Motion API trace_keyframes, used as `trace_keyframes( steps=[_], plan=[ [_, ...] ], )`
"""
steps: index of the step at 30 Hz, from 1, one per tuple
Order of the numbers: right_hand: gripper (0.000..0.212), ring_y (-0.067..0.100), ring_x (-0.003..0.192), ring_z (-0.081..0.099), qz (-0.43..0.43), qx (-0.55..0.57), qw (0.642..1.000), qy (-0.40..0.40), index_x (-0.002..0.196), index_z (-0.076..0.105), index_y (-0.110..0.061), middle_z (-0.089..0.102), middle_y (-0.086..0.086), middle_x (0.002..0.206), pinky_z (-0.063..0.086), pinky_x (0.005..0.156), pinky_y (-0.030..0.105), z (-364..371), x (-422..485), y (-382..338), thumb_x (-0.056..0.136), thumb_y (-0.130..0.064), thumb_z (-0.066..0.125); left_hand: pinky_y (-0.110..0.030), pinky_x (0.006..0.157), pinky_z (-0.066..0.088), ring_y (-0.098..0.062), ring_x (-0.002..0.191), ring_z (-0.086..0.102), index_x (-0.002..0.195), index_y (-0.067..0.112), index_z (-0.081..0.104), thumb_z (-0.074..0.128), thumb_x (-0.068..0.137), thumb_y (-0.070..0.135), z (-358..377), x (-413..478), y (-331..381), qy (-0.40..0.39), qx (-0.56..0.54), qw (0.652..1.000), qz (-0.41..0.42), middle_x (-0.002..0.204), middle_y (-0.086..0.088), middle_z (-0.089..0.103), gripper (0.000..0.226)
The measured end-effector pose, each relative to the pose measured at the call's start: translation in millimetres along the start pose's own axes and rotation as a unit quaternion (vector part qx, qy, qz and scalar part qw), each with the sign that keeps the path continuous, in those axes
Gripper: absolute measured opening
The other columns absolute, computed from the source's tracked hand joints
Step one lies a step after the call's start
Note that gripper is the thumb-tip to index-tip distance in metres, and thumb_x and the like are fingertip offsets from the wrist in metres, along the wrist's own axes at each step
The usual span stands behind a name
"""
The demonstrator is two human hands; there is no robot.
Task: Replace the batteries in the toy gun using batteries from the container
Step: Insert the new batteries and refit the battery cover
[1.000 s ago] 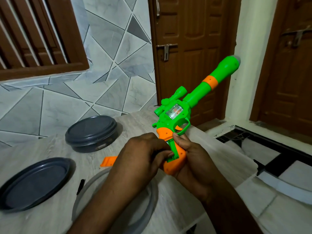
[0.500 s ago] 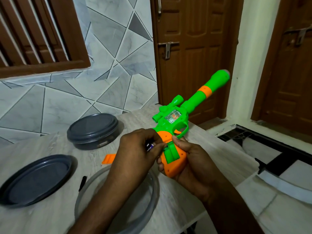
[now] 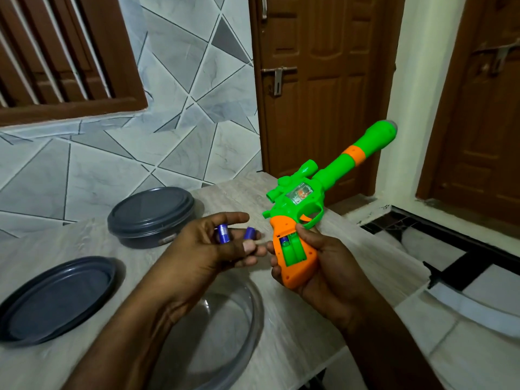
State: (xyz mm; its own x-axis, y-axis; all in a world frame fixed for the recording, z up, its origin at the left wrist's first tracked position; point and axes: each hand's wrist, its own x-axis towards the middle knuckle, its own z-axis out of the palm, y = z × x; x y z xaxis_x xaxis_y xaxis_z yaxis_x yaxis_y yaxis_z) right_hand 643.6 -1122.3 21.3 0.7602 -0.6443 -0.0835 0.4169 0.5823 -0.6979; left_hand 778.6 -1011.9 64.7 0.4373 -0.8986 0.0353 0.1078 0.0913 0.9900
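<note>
Two dark grey plastic pieces are set at the left of the pale wood-grain table (image 3: 84, 240): a shallow round lid (image 3: 56, 299) laid flat near the edge, and behind it a squat round container (image 3: 150, 215) with its own lid pressed on, judged to be the store of fresh cells. A clear, smooth-walled bowl (image 3: 247, 327) is placed nearest the person, partly hidden under the left forearm; the loose lid probably belongs to it. Above the bowl the left hand (image 3: 208, 249) is curled round two small blue cylindrical batteries (image 3: 223, 234), one gripped by thumb and forefinger, the other caught lower among the fingers, seemingly so that both can be carried clear of the toy. The hands are kept apart, though close. To the right, the toy gun (image 3: 298, 198), of glossy green moulded plastic with an orange band and grip, is clamped at the grip by the right hand (image 3: 329, 266), barrel tilted up and away, so that the open battery compartment (image 3: 291, 249) is turned towards the face. Two green slots are exposed; a blue shape is seen atop one, and whether it is a battery cannot be told.
</note>
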Motion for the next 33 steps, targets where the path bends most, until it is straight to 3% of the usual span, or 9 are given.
trace_keyframes(
  steps=[3,7,12,16,20,24,27,29,33],
  plan=[
    [0.041,0.027,0.061,0.062,-0.011,-0.003,1.0,0.002,0.138,0.05,-0.007,0.063,0.023,0.088,0.055,0.052,0.031,0.0,1.5,-0.3,0.102,-0.025,0.045,-0.029,0.07,0.064,-0.031,0.077,0.076,0.109,-0.009,0.068,0.072,0.064,-0.005,1.0,-0.4,0.9,0.015,0.018,0.999,0.046,0.095,-0.03,0.074,0.045],
    [0.041,0.026,0.062,0.062,-0.027,-0.006,1.0,-0.008,0.138,0.051,-0.008,0.062,0.024,0.092,0.055,0.053,0.031,1.2,2.6,1.0,0.102,-0.026,0.044,-0.017,0.052,0.054,-0.02,0.066,0.074,0.097,-0.008,0.073,0.071,0.072,0.002,3.8,-0.2,-0.4,0.011,0.034,0.998,0.057,0.086,-0.025,0.076,0.027],
    [0.041,0.024,0.061,0.064,-0.038,-0.018,0.999,-0.025,0.136,0.054,-0.008,0.065,0.02,0.088,0.056,0.055,0.032,1.8,1.9,3.3,0.102,-0.026,0.043,-0.015,0.037,0.036,-0.012,0.047,0.053,0.089,-0.005,0.073,0.067,0.084,0.007,6.6,-1.2,-1.0,0.007,0.05,0.998,0.041,0.078,-0.021,0.071,0.015],
    [0.037,0.026,0.063,0.061,-0.064,-0.024,0.997,-0.032,0.132,0.055,-0.013,0.063,0.019,0.09,0.054,0.053,0.032,3.9,0.1,3.5,0.098,-0.025,0.045,-0.016,0.036,0.027,-0.008,0.041,0.042,0.086,-0.002,0.072,0.064,0.094,0.015,7.2,-3.4,-2.1,0.006,0.11,0.993,0.032,0.061,-0.008,0.065,0.02],
    [0.056,0.028,0.068,0.059,-0.078,-0.024,0.996,-0.039,0.141,0.049,-0.014,0.055,0.024,0.103,0.053,0.054,0.033,4.1,0.8,2.3,0.087,-0.028,0.052,-0.015,0.04,0.033,-0.007,0.043,0.046,0.085,0.007,0.078,0.072,0.088,0.015,13.1,-5.4,-5.1,0.024,0.201,0.973,0.108,0.061,-0.005,0.067,0.011],
    [0.056,0.027,0.074,0.066,-0.086,-0.019,0.995,-0.052,0.141,0.049,-0.019,0.065,0.02,0.1,0.054,0.061,0.036,1.1,1.9,1.2,0.086,-0.028,0.051,-0.016,0.053,0.043,-0.002,0.053,0.057,0.082,0.021,0.08,0.085,0.078,0.024,18.5,-5.4,-9.9,0.05,0.34,0.914,0.217,0.063,0.005,0.069,0.007],
    [0.053,0.035,0.096,0.069,-0.079,0.002,0.995,-0.062,0.141,0.051,-0.022,0.063,0.022,0.13,0.059,0.075,0.044,-0.3,2.6,1.7,0.088,-0.025,0.051,-0.025,0.055,0.048,-0.008,0.058,0.065,0.079,0.023,0.078,0.087,0.073,0.034,23.8,-4.4,-16.1,0.059,0.375,0.883,0.276,0.064,0.007,0.069,0.016],
    [0.054,0.031,0.09,0.072,-0.072,0.023,0.995,-0.072,0.142,0.051,-0.021,0.061,0.021,0.134,0.06,0.073,0.043,0.3,2.5,2.9,0.088,-0.023,0.051,-0.03,0.057,0.051,-0.01,0.06,0.066,0.078,0.023,0.076,0.086,0.071,0.036,26.0,-4.1,-18.8,0.057,0.382,0.874,0.295,0.064,0.008,0.069,0.018],
    [0.054,0.027,0.09,0.071,-0.066,0.029,0.995,-0.074,0.143,0.05,-0.02,0.063,0.017,0.132,0.06,0.077,0.044,0.2,4.2,4.6,0.089,-0.024,0.051,-0.025,0.061,0.052,-0.003,0.063,0.066,0.084,0.024,0.08,0.081,0.076,0.039,24.9,-5.0,-18.5,0.05,0.408,0.858,0.308,0.071,0.012,0.073,0.017]
  ],
)
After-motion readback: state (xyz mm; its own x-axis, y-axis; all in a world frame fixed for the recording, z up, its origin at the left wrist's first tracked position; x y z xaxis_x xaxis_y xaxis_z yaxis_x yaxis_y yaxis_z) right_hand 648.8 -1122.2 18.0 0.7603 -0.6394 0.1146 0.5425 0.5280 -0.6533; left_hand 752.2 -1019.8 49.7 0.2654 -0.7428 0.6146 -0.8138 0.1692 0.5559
